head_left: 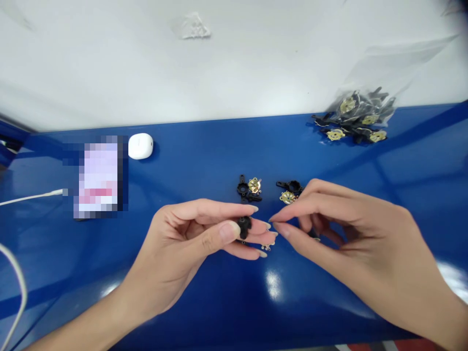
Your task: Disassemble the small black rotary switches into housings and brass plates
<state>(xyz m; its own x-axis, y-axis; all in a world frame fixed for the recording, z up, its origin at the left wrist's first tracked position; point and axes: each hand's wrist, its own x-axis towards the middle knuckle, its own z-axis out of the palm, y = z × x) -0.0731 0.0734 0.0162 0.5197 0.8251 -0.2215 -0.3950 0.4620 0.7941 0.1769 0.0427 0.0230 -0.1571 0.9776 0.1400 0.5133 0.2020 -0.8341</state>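
My left hand (pixel 183 241) pinches a small black plastic part (pixel 243 226) between thumb and fingertips. My right hand (pixel 347 231) hangs just to its right, fingers apart and fingertips close to that part, holding nothing I can make out. On the blue table (pixel 219 151) just beyond my hands lie a black part with a brass disc (pixel 249 187) and a second such pair (pixel 288 191). A further dark piece (pixel 312 234) shows under my right hand, mostly hidden. Below my left fingers, a small metal piece (pixel 267 247) is partly visible.
A clear plastic bag (pixel 360 114) holding several black-and-brass parts lies at the back right, against a white wall. A white oval case (pixel 141 146) and a pixelated phone (pixel 98 178) sit at the left, with white cables (pixel 29 197) beside them.
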